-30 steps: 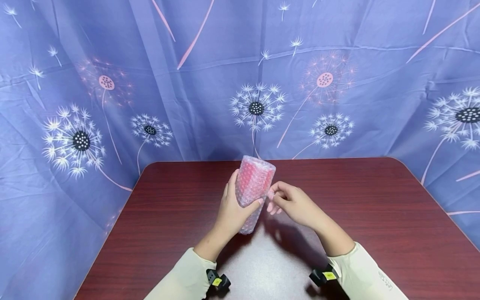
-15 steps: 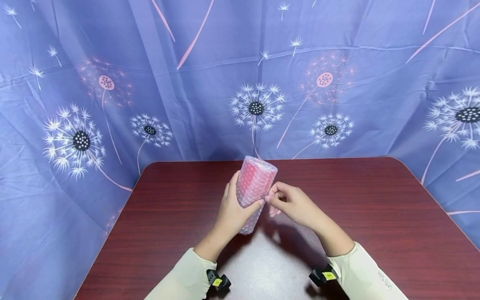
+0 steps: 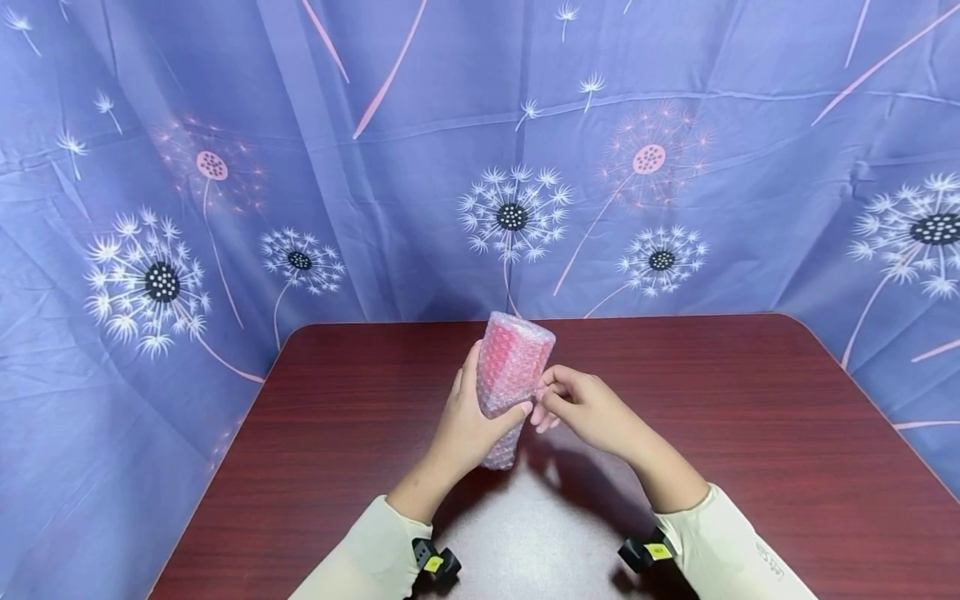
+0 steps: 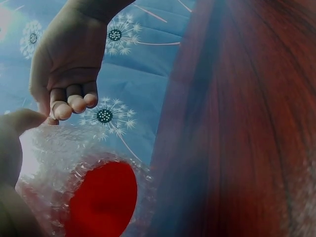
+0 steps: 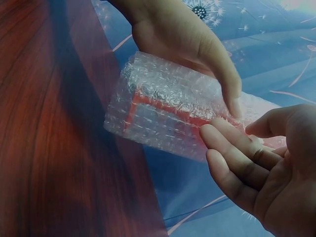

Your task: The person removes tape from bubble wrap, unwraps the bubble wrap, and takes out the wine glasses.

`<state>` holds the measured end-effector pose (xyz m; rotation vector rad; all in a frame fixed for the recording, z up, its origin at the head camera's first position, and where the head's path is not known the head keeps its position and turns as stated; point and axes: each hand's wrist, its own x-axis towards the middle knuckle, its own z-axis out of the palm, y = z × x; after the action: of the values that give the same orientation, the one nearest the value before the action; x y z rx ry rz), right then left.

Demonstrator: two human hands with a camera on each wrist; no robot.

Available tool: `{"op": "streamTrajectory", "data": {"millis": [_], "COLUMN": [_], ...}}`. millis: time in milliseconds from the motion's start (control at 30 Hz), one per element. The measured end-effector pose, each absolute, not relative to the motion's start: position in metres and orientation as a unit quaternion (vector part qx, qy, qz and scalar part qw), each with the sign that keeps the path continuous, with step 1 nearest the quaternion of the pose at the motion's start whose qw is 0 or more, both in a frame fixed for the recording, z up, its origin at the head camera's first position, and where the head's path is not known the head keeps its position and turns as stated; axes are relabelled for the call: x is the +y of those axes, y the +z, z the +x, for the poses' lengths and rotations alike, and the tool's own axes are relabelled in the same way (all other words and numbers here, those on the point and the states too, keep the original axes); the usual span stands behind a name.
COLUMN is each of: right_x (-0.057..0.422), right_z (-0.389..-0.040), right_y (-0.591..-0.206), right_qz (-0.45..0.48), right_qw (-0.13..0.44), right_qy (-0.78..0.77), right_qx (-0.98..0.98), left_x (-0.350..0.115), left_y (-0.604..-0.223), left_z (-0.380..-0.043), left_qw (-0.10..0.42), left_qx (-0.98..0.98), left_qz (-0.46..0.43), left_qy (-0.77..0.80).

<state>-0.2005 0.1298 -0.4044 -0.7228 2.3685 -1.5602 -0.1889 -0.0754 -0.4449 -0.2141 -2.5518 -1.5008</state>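
My left hand (image 3: 468, 421) holds a red object wrapped in clear bubble wrap (image 3: 513, 358), its fingers behind and its thumb across the front. The package is tall and tilted, raised over the table. In the left wrist view its open end shows a smooth red rounded surface (image 4: 106, 197) ringed by bubble wrap (image 4: 64, 153). My right hand (image 3: 592, 408) is at the package's right side, thumb and index finger pinching the wrap's edge near the left thumb. The other fingers are loosely bent, as the right wrist view shows. The exact pinched spot is partly hidden.
A dark red wood-grain table (image 3: 337, 433) lies beneath the hands. Behind it hangs a blue cloth (image 3: 420, 192) with dandelion prints, reaching the table's back and side edges. Black cameras (image 3: 438, 562) are strapped at both wrists.
The package has shifted slightly right and turned a little in the left hand. The right hand has made small finger movements beside it, staying in nearly the same place.
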Motion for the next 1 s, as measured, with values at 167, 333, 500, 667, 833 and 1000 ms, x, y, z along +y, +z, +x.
{"op": "streamTrajectory", "data": {"millis": [167, 333, 500, 667, 833, 1000], "right_x": [0.1299, 0.1308, 0.1314, 0.1311, 0.1305, 0.1312], "right_z": [-0.1986, -0.1994, -0.2011, -0.2014, -0.2006, -0.1994], "right_y": [-0.4028, -0.4049, -0.4072, -0.4079, -0.4081, -0.4077], "right_qz": [-0.246, -0.263, -0.277, -0.273, -0.269, -0.267], "right_qw": [0.105, 0.098, 0.100, 0.118, 0.128, 0.100], "right_qy": [-0.514, -0.506, -0.503, -0.531, -0.554, -0.533], "right_qx": [0.815, 0.816, 0.812, 0.793, 0.778, 0.797], "left_x": [-0.0747, -0.0749, -0.0759, -0.0757, -0.0757, -0.0756], "left_y": [-0.4440, -0.4449, -0.4455, -0.4453, -0.4436, -0.4431], "left_z": [-0.1885, -0.1889, -0.1897, -0.1906, -0.1900, -0.1897], "left_qw": [0.094, 0.104, 0.116, 0.132, 0.151, 0.154], "left_qx": [-0.854, -0.850, -0.845, -0.840, -0.838, -0.837], "left_qz": [-0.068, -0.061, -0.061, -0.068, -0.065, -0.058], "left_qy": [-0.507, -0.512, -0.519, -0.522, -0.520, -0.522]}}
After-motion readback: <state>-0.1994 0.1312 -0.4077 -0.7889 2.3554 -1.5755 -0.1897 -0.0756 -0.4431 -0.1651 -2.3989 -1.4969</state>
